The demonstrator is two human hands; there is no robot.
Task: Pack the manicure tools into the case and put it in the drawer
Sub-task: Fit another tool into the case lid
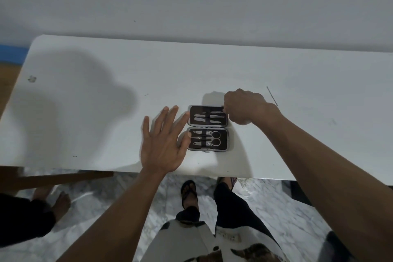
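A small manicure case (208, 127) lies open flat on the white table (106, 102), dark lining up. Its far half holds slim metal tools under a strap, and its near half holds clippers and scissors (214, 138). My left hand (163, 144) hovers flat with fingers spread just left of the case, thumb tip touching the near half's left edge. At the far half's right edge my right hand (244, 108) is curled, fingertips pinching that edge. A thin metal tool (272, 95) lies loose on the table to the right.
The table's near edge runs just below the case. Below it are a marble floor, my sandalled feet (189, 193), and another person's bare foot (60, 202) at the left beside a wooden bar. A white wall stands behind the table.
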